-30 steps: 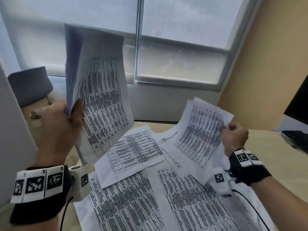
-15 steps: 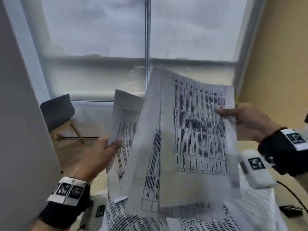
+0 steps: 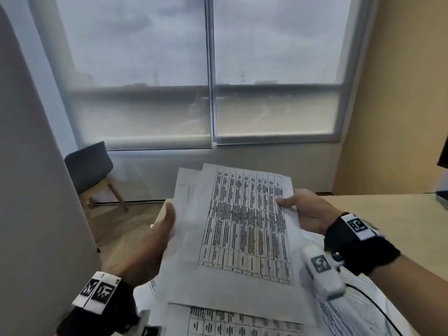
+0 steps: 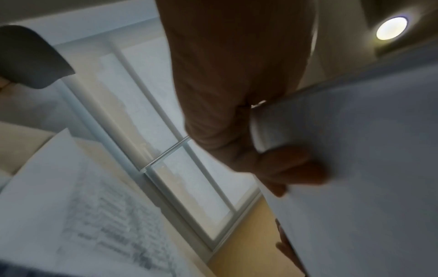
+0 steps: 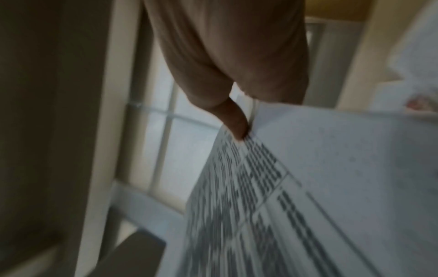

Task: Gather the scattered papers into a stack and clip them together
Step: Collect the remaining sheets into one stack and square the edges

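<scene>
**Inspector A:** We start with the left hand (image 3: 148, 241). It sits at the left edge of the sheaf (image 3: 242, 229), thumb along the printed face. In the left wrist view the fingers (image 4: 291, 168) curl under the blank back of the paper, so we record a grip on the sheaf.

**Inspector B:** Agreed. The right hand (image 3: 305, 212) takes the opposite edge. Its thumb (image 3: 283, 199) presses on the top sheet near the upper right corner; the right wrist view shows that thumb tip on the printed table. The other fingers lie behind the paper and we cannot see them. We record a pinch on the sheaf.

**Inspector A:** The sheaf itself is held in the air between both hands, above the desk (image 3: 400, 214), tilted with its far end raised. The sheets are not squared: one corner of a lower sheet sticks out at the upper left.

**Inspector B:** Under it, more papers (image 3: 230, 321) lie on the desk, overlapping, printed with the same tables. Some show at the lower right, beneath the right wrist.

**Inspector A:** Both wrists carry black bands with white markers. A cable runs from the right one across the papers.

**Inspector B:** Further out, a grey chair (image 3: 88, 166) stands at the left, beneath the window (image 3: 211, 81).
</scene>
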`<state>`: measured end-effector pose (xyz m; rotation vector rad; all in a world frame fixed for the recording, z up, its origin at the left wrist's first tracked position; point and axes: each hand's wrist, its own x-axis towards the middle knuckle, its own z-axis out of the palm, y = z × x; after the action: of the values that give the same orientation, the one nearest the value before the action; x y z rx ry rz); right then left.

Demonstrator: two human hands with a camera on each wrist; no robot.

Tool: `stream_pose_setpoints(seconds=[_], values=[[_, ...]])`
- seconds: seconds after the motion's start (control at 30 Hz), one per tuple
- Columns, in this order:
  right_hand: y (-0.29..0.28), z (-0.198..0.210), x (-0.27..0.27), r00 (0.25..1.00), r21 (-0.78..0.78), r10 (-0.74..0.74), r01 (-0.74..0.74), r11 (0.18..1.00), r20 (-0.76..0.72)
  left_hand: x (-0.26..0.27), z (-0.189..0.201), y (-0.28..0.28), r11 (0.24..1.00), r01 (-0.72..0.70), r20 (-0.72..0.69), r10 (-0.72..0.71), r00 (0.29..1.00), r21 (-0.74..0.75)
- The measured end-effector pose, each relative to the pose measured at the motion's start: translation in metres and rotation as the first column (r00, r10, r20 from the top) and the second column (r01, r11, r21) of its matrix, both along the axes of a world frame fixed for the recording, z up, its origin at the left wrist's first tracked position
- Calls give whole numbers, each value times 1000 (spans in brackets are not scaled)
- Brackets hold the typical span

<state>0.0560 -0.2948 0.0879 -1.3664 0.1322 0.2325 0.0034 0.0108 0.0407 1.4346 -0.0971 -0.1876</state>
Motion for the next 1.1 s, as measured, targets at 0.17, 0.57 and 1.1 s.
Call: stream_pose_setpoints(seconds=[0.17,0.57,1.1], values=[[22,24,-16,747,-134,-250,412,901,616,9,27,-12,901,-313,524,118,843,301],[30,-39,-26,863,-304,-35,215,928,504,16,-34,-36,845,-508,592,325,738,169],[50,-41,-45,820,-377,-25,290,880,572,8,-20,-61,784,-582,527,408,745,217]])
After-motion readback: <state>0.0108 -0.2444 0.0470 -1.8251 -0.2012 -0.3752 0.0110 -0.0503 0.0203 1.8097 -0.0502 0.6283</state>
